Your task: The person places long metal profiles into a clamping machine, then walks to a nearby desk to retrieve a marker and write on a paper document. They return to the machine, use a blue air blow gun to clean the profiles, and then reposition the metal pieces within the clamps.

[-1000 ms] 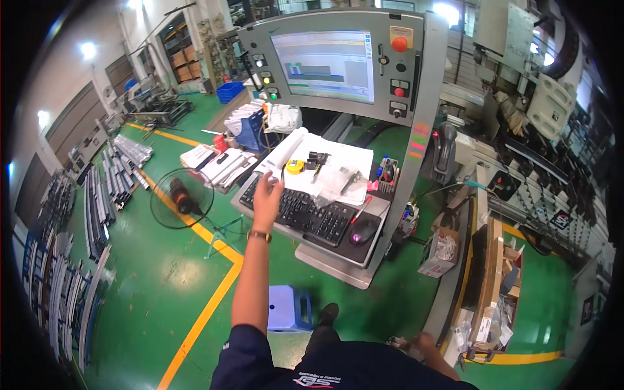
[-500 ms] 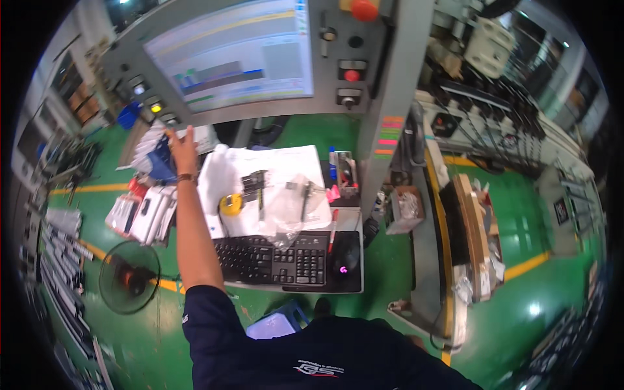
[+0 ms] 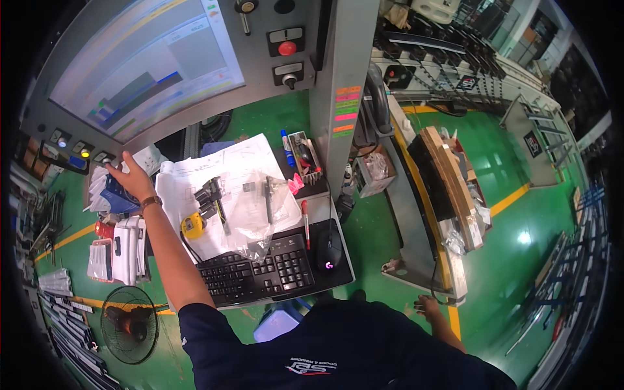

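My left hand point(image 3: 134, 179) is stretched out to the lower edge of a grey control panel point(image 3: 195, 120), thumb and forefinger apart. Its fingertips are beside a small switch point(image 3: 104, 158); whether they touch it I cannot tell. Left of that switch are a lit yellow button point(image 3: 84, 153) and a whitish one point(image 3: 62, 142). Below the hand lies a stack of papers with a dark blue piece point(image 3: 120, 197). My right hand point(image 3: 427, 307) hangs low at my right side, fingers loosely apart, holding nothing. Above the buttons, a screen point(image 3: 146, 65) is lit.
A stand holds a keyboard point(image 3: 257, 272), a mouse point(image 3: 329, 250), papers point(image 3: 250, 153), a yellow tape measure point(image 3: 192, 225), a plastic bag point(image 3: 250, 227) and a red pen point(image 3: 305, 224). A fan point(image 3: 130, 325) stands at left on the green floor. Wooden boards point(image 3: 448, 172) lie right of a grey post point(image 3: 341, 65).
The view has shifted, so the panel and stand sit further left. My left hand stays near the panel's lower buttons. My right hand has come into sight at lower right.
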A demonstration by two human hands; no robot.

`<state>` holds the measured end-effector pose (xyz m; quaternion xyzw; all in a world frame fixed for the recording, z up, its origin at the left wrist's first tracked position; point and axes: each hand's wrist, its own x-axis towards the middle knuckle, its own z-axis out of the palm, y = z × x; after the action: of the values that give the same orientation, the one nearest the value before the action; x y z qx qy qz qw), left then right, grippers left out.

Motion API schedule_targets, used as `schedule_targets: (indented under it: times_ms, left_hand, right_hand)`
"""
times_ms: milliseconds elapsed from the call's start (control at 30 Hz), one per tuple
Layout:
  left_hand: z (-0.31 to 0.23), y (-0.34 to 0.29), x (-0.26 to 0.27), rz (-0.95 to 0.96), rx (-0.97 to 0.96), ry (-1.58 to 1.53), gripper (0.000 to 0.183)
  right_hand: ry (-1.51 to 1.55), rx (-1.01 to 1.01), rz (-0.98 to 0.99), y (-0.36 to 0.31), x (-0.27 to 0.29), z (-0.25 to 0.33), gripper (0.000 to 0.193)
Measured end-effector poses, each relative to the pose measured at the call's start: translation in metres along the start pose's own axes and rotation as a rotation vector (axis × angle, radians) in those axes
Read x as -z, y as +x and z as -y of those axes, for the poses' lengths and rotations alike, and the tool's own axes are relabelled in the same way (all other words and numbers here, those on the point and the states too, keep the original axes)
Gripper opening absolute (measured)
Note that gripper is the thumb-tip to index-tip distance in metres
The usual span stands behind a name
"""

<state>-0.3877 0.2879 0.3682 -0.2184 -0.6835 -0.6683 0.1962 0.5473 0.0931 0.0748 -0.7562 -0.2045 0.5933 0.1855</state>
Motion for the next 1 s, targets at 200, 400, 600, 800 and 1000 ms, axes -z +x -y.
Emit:
schedule_targets:
  times_ms: [200,400,600,800,1000]
  left_hand:
    - [0.006,0.013,0.004,-0.014,-0.14,0.109,0.075]
    - [0.002,0.006,0.041,0.318,0.203,-0.019,0.068]
    - [-0.038,-0.05,0.094,0.376,0.12,-0.115,0.07]
    - [-0.061,-0.139,0.156,0.409,0.136,0.204,0.049]
    - [-0.15,-0.277,0.058,0.936,-0.053,0.166,0.032]
  right_hand:
    - [-0.084,-0.146,0.013,-0.007,-0.013,-0.024,0.04]
    - [-0.221,-0.042,-0.041,0.018,-0.001,-0.024,0.035]
    - [-0.213,0.259,-0.183,0.038,0.01,0.041,0.028]
    - [-0.154,0.589,-0.139,0.109,0.029,0.097,0.026]
    - [-0.006,0.56,0.129,0.143,0.081,0.118,0.031]
